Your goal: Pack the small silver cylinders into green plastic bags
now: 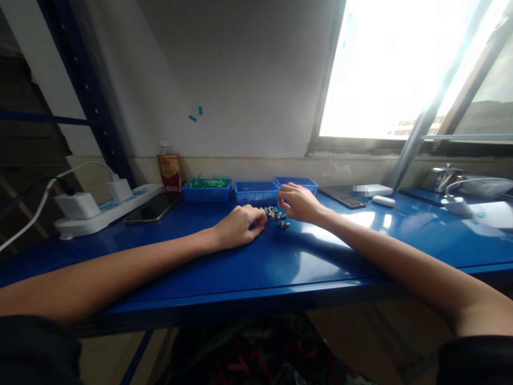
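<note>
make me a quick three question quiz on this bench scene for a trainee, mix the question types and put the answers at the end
1. True or false: the drink bottle stands to the left of the three blue bins.
2. In which bin do green pieces show? A) right B) left C) middle
3. What lies on the table between the left hand and the right hand?

Key:
1. True
2. B
3. Small metal pieces that look like bolts
</note>
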Tool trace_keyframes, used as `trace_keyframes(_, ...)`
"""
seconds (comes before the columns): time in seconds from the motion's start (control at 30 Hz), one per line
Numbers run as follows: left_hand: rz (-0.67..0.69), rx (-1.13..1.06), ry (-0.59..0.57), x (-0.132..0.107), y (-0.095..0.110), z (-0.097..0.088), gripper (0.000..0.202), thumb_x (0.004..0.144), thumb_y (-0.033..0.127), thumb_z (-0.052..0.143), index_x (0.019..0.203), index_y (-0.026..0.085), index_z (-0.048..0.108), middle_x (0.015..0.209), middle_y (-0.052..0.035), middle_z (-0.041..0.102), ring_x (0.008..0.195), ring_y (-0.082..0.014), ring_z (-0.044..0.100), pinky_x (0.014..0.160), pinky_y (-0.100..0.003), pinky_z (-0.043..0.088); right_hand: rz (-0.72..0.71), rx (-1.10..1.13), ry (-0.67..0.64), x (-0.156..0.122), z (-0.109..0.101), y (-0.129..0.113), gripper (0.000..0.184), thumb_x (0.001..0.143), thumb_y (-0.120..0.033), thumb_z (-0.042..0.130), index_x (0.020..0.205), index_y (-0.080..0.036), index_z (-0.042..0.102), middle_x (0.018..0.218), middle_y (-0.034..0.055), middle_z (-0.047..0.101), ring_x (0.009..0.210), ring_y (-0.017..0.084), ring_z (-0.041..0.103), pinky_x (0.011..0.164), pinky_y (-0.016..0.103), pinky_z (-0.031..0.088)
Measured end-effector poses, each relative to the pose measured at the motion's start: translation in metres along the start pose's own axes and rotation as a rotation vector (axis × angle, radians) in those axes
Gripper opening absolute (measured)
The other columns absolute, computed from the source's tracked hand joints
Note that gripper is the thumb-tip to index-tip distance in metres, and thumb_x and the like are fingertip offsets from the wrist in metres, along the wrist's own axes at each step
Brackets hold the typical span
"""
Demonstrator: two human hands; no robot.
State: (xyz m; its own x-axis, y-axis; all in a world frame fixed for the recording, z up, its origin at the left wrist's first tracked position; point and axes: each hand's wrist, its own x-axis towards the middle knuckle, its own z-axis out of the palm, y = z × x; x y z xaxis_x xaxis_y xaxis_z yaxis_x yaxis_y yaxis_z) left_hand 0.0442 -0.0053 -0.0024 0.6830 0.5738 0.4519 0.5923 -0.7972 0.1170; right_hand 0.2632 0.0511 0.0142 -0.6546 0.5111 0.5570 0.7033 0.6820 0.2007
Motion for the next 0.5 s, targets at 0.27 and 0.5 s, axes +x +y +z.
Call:
trace_keyframes(0.27, -0.032, -0.003, 0.003, 0.002, -0.001, 0.001, 0.004, 0.081, 0.020, 0.051, 0.079, 0.018, 0.054, 0.079, -0.0025, 0.062, 0.074, -0.0165, 0.058, 0.069, -0.027, 0.043, 0.101, 0.080, -0.019, -0.001, -0.009, -0.003, 0.005, 0.081, -0.019, 0.054, 0.082, -0.019, 0.059, 0.081, 0.0041, 0.065, 0.081, 0.019, 0.056, 0.065, 0.026, 0.036)
trace_keyframes(0.5, 0.214, -0.078, 0.001, -0.041, 0.033, 0.000, 0.013, 0.087, 0.031, 0.052, 0.093, 0.023, 0.060, 0.092, -0.0055, 0.067, 0.089, -0.0206, 0.062, 0.085, -0.036, 0.048, 0.127, 0.050, -0.225, -0.002, -0.016, -0.002, 0.005, 0.076, -0.018, 0.058, 0.077, -0.021, 0.062, 0.085, 0.0028, 0.068, 0.081, 0.020, 0.059, 0.061, 0.025, 0.035)
